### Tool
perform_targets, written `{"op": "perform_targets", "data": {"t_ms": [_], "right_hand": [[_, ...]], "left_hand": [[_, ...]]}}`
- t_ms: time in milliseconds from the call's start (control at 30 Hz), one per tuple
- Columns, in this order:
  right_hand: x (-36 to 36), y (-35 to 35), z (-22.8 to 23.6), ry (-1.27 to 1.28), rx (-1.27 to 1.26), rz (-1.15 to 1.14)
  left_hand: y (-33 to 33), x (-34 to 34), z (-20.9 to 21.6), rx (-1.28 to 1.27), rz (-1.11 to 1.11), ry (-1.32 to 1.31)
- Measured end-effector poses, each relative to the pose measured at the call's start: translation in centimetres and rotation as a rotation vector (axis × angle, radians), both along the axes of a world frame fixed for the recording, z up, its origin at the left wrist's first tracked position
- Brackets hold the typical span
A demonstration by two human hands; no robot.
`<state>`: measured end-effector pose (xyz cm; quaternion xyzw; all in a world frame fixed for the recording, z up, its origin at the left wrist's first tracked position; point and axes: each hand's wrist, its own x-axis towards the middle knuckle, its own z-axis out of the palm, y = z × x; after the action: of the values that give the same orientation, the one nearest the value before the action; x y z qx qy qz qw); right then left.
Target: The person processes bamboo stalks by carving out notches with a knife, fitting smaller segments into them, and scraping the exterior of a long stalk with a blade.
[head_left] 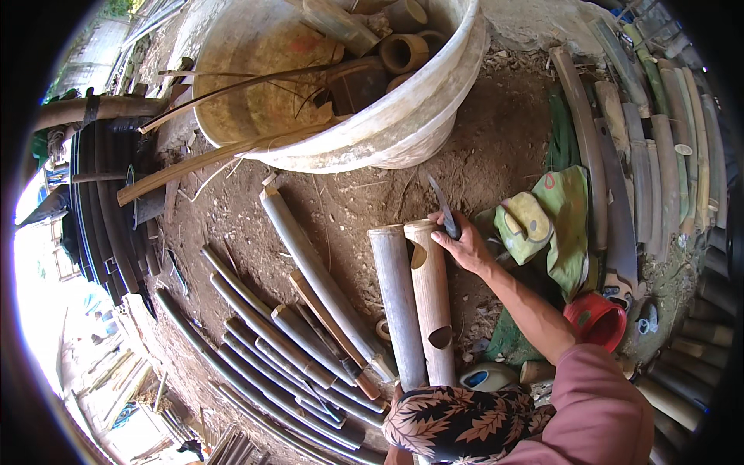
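My right hand point(463, 246) is closed around the dark handle of a knife point(444, 203), its blade pointing up and away from me. The fingers are at the top end of a pale bamboo tube point(434, 302) that has two curved cut-outs in its side. Against its left side lies a greyer bamboo tube point(397, 302), whole on the visible side. Both tubes run toward my lap, where patterned cloth point(457, 426) covers my leg. Bits of skin show beside that cloth, at the tubes' lower ends and the bottom edge; whether these belong to my left hand is unclear.
A big dirty white tub point(341, 151) holding bamboo offcuts stands ahead. Several bamboo lengths point(318, 271) lie on the left, more on the right. A handsaw point(618, 217), a green cloth bag point(570, 221) and a red bowl point(601, 322) lie to the right of my arm.
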<state>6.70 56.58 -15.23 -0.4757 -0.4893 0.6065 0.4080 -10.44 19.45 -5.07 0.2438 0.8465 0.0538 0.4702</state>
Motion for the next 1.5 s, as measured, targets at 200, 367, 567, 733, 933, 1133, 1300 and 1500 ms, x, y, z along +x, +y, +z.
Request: {"op": "perform_targets", "data": {"t_ms": [200, 367, 567, 733, 933, 1133, 1300, 1500], "right_hand": [[0.0, -0.1, 0.6, -0.102, 0.030, -0.033], [1.1, -1.7, 1.1, -0.312, 0.127, -0.210], [4.0, 2.3, 10.4, -0.544, 0.112, 0.470], [2.7, 5.2, 9.7, -0.562, 0.342, 0.563], [3.5, 6.0, 7.2, -0.614, 0.409, 0.683], [2.9, 5.5, 6.4, -0.610, 0.464, 0.708], [2.9, 5.2, 5.5, -0.609, 0.473, 0.693], [2.7, 5.2, 5.5, -0.569, 0.452, 0.684]], "left_hand": [[-0.2, 1.1, -0.8, -0.010, -0.141, 0.204], [-0.6, 1.8, -1.8, -0.020, -0.244, 0.333], [-0.7, 2.5, -2.4, -0.029, -0.267, 0.409], [-1.1, 2.7, -2.4, -0.036, -0.298, 0.441], [-1.3, 2.9, -2.9, -0.039, -0.307, 0.480], [-1.7, 3.2, -3.1, -0.048, -0.308, 0.505], [-2.1, 3.6, -3.2, -0.058, -0.307, 0.524], [-2.5, 3.9, -3.2, -0.066, -0.300, 0.541]]}}
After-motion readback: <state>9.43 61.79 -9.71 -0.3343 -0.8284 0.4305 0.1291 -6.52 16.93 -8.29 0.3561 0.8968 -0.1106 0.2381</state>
